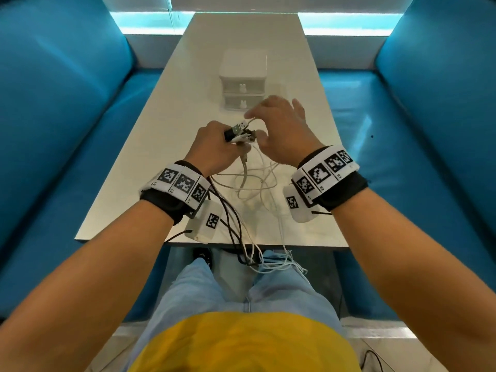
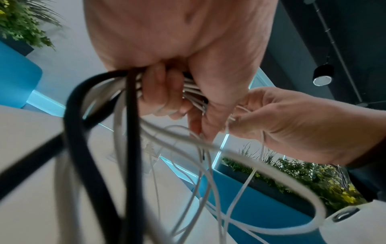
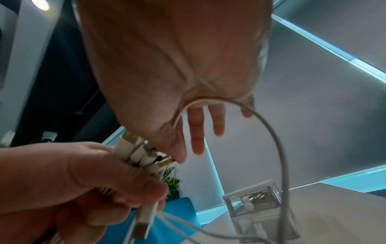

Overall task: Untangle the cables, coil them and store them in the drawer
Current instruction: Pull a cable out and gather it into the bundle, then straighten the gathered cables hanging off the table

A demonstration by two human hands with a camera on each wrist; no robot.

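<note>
My left hand (image 1: 212,149) grips a bundle of cable plugs (image 1: 237,132), white and black with metal USB ends, just above the table. From its fist black cables (image 2: 77,132) and white cables (image 2: 167,135) hang down in loops. My right hand (image 1: 281,122) is close to the right of the bundle. Its thumb and forefinger pinch a thin white cable (image 3: 277,140) at the plugs (image 3: 135,153), and the other fingers (image 3: 196,132) are spread straight. The loose tangle (image 1: 255,183) lies on the table and trails off the near edge. A small white drawer unit (image 1: 243,76) stands just beyond my hands, both drawers pushed in.
The long pale table (image 1: 241,36) runs away from me between two blue benches (image 1: 67,130) (image 1: 429,130). Cable ends (image 1: 268,261) hang over the near edge onto my lap. The drawer unit (image 3: 250,203) has rabbit-shaped knobs. The table surface stretches bare behind it.
</note>
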